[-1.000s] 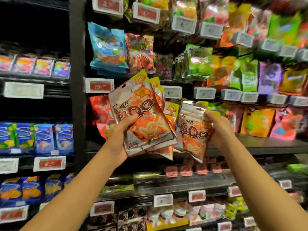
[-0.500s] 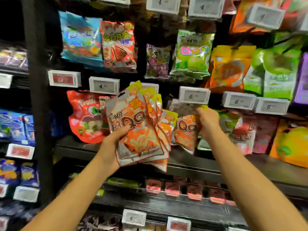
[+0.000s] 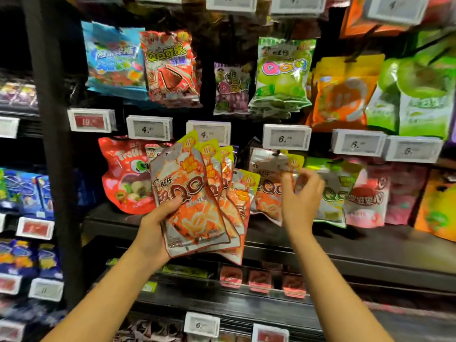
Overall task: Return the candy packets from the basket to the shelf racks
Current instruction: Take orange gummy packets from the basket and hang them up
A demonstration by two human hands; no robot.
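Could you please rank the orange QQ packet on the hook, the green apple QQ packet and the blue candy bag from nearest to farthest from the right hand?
From the right hand:
1. Orange QQ packet on the hook, just left, at its fingertips.
2. Green apple QQ packet, on the row above.
3. Blue candy bag, far upper left.

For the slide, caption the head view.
Left hand holds a fan of orange candy packets while the right hand hangs one packet under the price tag.
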